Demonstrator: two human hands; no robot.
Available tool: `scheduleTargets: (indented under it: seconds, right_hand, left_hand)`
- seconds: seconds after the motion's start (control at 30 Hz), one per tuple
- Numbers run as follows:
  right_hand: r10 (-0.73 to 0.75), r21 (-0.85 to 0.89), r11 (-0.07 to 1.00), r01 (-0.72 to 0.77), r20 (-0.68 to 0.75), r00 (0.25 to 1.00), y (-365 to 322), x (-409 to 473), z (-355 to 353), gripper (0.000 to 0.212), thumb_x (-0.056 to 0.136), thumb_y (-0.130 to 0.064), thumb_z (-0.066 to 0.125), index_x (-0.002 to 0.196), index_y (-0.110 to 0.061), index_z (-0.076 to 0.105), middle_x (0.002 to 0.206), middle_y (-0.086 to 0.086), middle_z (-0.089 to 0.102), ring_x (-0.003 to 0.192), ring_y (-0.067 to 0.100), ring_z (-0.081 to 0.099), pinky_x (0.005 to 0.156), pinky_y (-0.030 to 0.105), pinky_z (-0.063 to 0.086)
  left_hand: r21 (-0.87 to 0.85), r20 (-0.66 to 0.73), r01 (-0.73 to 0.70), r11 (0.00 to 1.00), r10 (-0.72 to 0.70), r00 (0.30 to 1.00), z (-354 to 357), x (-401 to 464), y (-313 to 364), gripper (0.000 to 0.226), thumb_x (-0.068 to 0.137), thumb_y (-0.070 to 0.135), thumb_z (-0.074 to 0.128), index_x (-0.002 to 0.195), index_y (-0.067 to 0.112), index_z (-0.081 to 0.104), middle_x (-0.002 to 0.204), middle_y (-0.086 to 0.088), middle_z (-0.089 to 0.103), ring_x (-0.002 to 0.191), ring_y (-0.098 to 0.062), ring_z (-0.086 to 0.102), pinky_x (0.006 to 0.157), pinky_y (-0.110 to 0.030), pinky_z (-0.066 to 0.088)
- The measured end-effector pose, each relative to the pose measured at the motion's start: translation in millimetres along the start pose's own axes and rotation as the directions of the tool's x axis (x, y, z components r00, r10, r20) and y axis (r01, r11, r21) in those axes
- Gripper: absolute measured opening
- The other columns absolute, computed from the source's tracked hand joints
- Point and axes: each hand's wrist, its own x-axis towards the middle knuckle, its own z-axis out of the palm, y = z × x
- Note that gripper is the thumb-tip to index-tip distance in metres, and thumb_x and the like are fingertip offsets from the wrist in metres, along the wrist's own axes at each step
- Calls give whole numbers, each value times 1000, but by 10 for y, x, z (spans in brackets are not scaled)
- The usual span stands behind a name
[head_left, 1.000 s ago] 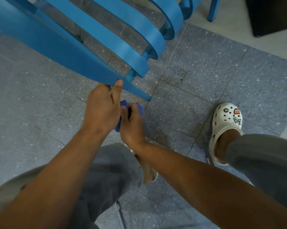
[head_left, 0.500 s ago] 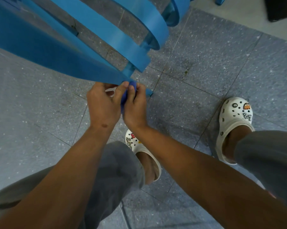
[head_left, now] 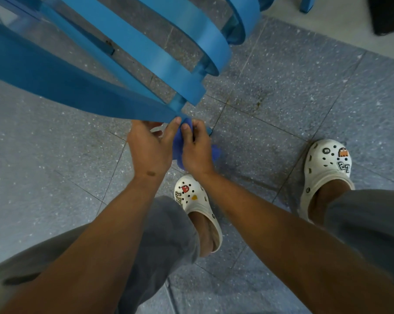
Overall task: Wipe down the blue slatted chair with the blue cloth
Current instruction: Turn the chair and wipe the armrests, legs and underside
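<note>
The blue slatted chair (head_left: 82,87) fills the upper left, tilted, with its curved slats running toward the upper right. My left hand (head_left: 149,148) grips the near edge of the lowest slat, thumb up against it. My right hand (head_left: 197,148) is curled round the bunched blue cloth (head_left: 179,143) and holds it against the chair's near corner. Part of the cloth sticks out to the right of my right hand. Both hands touch each other, and most of the cloth is hidden between them.
Grey speckled floor tiles (head_left: 305,87) lie all around. My feet in white clogs stand below the hands (head_left: 196,200) and to the right (head_left: 327,164). A dark object (head_left: 388,14) sits at the top right, next to another blue chair leg (head_left: 306,4).
My right hand with the cloth rose from below the slat to the chair's corner. The view drew back a little, so both clogs show.
</note>
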Motion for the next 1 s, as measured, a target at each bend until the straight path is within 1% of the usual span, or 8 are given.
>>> scheduleTargets:
  seconds: [0.2, 0.3, 0.5, 0.63, 0.7, 0.77, 0.87, 1.0]
  right_hand:
    - [148, -132, 980, -145, 13, 989, 299, 338, -244, 15, 103, -22, 53, 93, -12, 57, 76, -4, 56, 66, 2, 50, 63, 19, 39]
    - [166, -185, 970, -160, 17, 986, 329, 411, -310, 16, 102, -25, 55, 92, -13, 59, 74, -8, 56, 65, 1, 51, 65, 21, 40]
    - [59, -83, 995, -63, -40, 997, 201, 61, -96, 14, 106, -16, 47, 97, -10, 56, 82, 3, 62, 69, -1, 56, 65, 16, 46]
    - [98, 16, 995, -97, -128, 987, 262, 138, -29, 6, 104, -13, 51, 110, -16, 52, 93, -12, 61, 80, -12, 61, 73, 9, 49]
    - [185, 18, 983, -184, -165, 969, 310, 220, -34, 5, 104, -12, 51, 106, -15, 53, 91, -10, 61, 79, -5, 61, 70, 9, 47]
    - [279, -22, 957, -289, -189, 941, 439, 355, -73, 6, 104, -12, 50, 107, -11, 55, 94, -1, 61, 84, 11, 61, 70, 15, 44]
    - [382, -146, 903, -405, -159, 910, 611, 582, -207, 21, 104, -15, 49, 116, -1, 59, 107, 11, 65, 96, 21, 61, 73, 20, 39]
    - [353, -178, 907, -382, -173, 919, 561, 558, -231, 22, 104, -19, 50, 109, -2, 62, 103, 11, 69, 93, 20, 64, 73, 24, 41]
  left_hand:
    - [2, -21, 46, 999, -45, 999, 183, 59, -198, 48, 84, 39, 81, 118, 10, 64, 103, 4, 75, 95, -10, 72, 81, -39, 61]
    - [60, 6, 42, 997, -42, 999, 260, 109, -288, 47, 82, 46, 80, 113, 12, 71, 100, 6, 77, 90, -7, 73, 82, -38, 61]
    - [176, 121, 15, 984, -37, 992, 354, 205, -437, 47, 81, 56, 70, 103, 15, 78, 94, 4, 78, 87, -6, 74, 80, -39, 61]
    - [221, 142, -1, 975, -32, 989, 412, 245, -538, 48, 82, 56, 70, 105, 14, 78, 94, 2, 78, 86, -7, 74, 78, -39, 61]
    - [219, 136, 12, 976, -43, 990, 449, 259, -590, 49, 81, 55, 71, 106, 13, 77, 95, 1, 78, 88, -9, 74, 80, -39, 61]
    - [198, 127, 20, 980, -46, 991, 486, 265, -631, 53, 80, 57, 71, 106, 11, 77, 96, -1, 78, 90, -11, 74, 81, -41, 61]
    - [151, 120, 21, 988, -40, 992, 514, 261, -655, 51, 81, 54, 73, 107, 11, 76, 98, -2, 78, 93, -12, 74, 83, -43, 60]
    - [147, 136, 26, 989, -46, 990, 521, 261, -626, 49, 82, 52, 74, 108, 11, 76, 100, 0, 78, 94, -11, 74, 83, -43, 61]
